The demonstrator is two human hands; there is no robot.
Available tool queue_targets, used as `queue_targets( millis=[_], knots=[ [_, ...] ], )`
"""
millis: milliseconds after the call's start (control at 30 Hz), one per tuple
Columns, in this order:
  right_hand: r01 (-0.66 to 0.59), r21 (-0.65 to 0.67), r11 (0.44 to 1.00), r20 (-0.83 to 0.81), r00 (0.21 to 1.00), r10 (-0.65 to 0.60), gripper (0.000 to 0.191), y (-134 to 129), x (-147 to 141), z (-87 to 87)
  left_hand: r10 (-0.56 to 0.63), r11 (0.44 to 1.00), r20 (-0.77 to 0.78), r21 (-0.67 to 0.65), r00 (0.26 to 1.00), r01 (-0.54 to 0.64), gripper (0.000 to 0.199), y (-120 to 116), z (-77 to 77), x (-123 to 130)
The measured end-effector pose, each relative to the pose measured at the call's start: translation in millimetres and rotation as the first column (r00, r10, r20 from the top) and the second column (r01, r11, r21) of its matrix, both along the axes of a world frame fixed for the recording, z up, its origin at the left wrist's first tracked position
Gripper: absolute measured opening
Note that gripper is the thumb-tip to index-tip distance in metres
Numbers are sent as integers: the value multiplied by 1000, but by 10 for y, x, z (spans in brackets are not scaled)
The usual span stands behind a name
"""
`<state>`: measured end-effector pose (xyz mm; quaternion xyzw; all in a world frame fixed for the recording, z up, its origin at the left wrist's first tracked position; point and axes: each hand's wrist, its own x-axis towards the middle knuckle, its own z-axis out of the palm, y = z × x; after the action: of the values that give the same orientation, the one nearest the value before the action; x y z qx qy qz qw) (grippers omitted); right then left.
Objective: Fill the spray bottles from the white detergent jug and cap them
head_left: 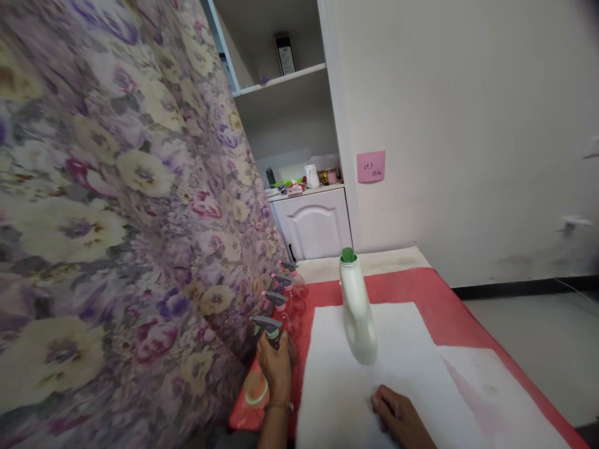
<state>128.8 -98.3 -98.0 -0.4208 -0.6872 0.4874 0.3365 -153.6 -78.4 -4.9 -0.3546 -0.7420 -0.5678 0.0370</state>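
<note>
My left hand point(276, 365) is closed round the nearest spray bottle point(272, 335), which has a grey trigger head and a green collar. Behind it, several clear spray bottles point(289, 312) with pink collars stand in a row along the left side of the table. A pale green jug point(358, 315) with a green piece in its mouth stands upright on the white cloth point(332, 386). Nearer to me than the jug, my right hand point(395, 411) is over the cloth with its fingers curled, and nothing shows in them.
A round container point(256, 388) sits at the left edge of the red table cover point(407, 284). A floral curtain point(140, 218) hangs close on the left. Beyond the table are a white cabinet point(316, 227) and a wall.
</note>
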Motion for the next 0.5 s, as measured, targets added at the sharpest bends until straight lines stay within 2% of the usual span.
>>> queue_targets(
  millis=[100, 200, 267, 367, 433, 500],
  knots=[
    [2, 4, 1000, -17, 1000, -2, 46, -14, -5, 26, -51, 999, 49, -5, 998, 51, 42, 34, 64, -74],
    [4, -7, 1000, -35, 999, -4, 47, -31, -8, 48, -99, 995, 105, -3, 990, 100, 45, -33, 193, -57],
    [6, -36, 999, -51, 999, -8, 46, -30, -4, 56, -141, 990, 130, 2, 981, 142, 49, -125, 302, 35],
    [-3, -60, 998, -95, 995, -3, 42, -8, 23, 79, -258, 966, 168, 18, 951, 259, 49, -303, 451, 307],
    [-39, -76, 996, -174, 984, 25, 45, 1, 56, 121, -405, 913, 269, 59, 874, 404, 47, -430, 510, 562],
    [-130, -88, 988, -311, 946, 97, 73, -11, 93, 198, -554, 817, 410, 101, 725, 567, 46, -550, 525, 846]
  ],
)
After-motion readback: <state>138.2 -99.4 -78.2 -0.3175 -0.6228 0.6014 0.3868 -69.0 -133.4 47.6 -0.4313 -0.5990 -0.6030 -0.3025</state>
